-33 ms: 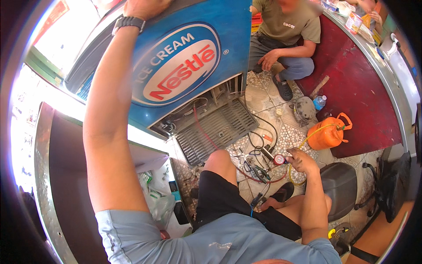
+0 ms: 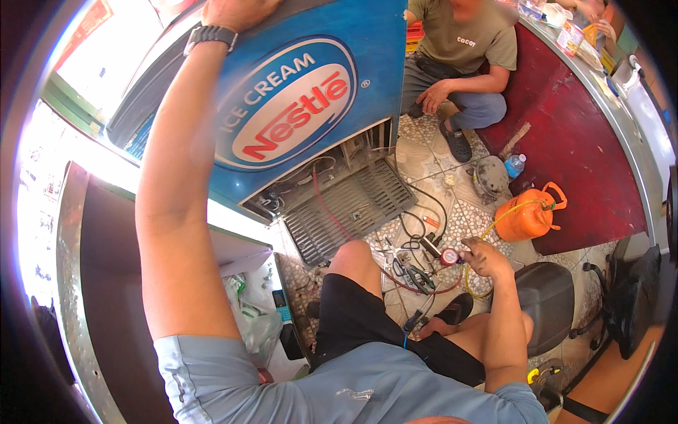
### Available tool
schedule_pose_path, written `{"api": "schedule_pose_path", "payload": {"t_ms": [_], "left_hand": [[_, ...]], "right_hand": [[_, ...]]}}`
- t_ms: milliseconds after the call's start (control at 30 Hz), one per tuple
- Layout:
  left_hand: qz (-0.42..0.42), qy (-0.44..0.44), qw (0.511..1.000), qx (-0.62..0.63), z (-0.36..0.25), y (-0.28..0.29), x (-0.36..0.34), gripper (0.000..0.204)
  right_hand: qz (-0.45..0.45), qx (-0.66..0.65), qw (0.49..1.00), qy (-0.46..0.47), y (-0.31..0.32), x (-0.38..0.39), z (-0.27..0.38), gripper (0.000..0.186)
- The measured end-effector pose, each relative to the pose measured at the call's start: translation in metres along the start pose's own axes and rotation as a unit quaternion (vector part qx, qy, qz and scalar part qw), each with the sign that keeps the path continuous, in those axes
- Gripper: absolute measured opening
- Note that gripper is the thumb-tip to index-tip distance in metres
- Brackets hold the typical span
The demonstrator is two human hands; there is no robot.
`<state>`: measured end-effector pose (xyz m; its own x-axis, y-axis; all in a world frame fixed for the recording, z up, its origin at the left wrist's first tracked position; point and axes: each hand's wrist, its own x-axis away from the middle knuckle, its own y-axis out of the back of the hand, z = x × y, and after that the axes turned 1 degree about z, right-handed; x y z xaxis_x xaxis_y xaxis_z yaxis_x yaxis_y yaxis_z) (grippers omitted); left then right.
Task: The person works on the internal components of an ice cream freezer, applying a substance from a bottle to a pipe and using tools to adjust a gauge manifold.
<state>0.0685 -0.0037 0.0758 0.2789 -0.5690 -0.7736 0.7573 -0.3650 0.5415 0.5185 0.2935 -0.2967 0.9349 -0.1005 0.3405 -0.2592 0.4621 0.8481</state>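
My left arm reaches up to a blue ice cream freezer. My left hand rests on its top edge; the upper border of the picture cuts off the fingers. Low at the right, my right hand is closed at the side of a small round pressure gauge with a red rim. A red hose leads into the freezer's uncovered lower compartment, and a yellow hose runs to an orange gas cylinder. Below the compartment lies a slatted grille.
Pliers and other hand tools lie on the tiled floor beside black cables. Another person crouches beyond the freezer. Near the red panel are a water bottle and a dusty round part. A grey stool stands at my right.
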Motion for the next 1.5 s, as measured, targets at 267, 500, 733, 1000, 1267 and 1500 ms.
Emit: {"api": "schedule_pose_path", "payload": {"t_ms": [267, 500, 733, 1000, 1267, 1500], "left_hand": [[0.077, 0.056, 0.995, 0.003, -0.007, 0.014, 0.002, 0.049], [0.059, 0.048, 0.997, -0.005, -0.005, 0.015, 0.005, 0.056], [-0.003, 0.053, 0.997, -0.054, -0.015, -0.004, 0.018, 0.064], [-0.064, 0.117, 0.988, -0.082, -0.032, -0.016, 0.027, 0.058], [-0.086, 0.096, 0.984, -0.124, -0.012, -0.041, 0.031, 0.067], [-0.099, 0.086, 0.982, -0.137, -0.024, -0.039, 0.031, 0.069]], "right_hand": [[0.018, -0.015, 1.0, -0.016, 0.002, -0.01, 0.01, 0.043], [0.005, 0.002, 1.0, 0.006, 0.003, -0.013, 0.001, 0.042], [-0.006, -0.004, 1.0, 0.026, -0.003, -0.013, -0.007, 0.044], [0.002, -0.012, 1.0, -0.006, -0.008, -0.006, -0.013, 0.043], [0.023, -0.011, 1.0, -0.012, -0.01, 0.008, -0.002, 0.041], [-0.059, 0.024, 0.997, -0.048, -0.014, 0.027, -0.016, 0.038]]}}
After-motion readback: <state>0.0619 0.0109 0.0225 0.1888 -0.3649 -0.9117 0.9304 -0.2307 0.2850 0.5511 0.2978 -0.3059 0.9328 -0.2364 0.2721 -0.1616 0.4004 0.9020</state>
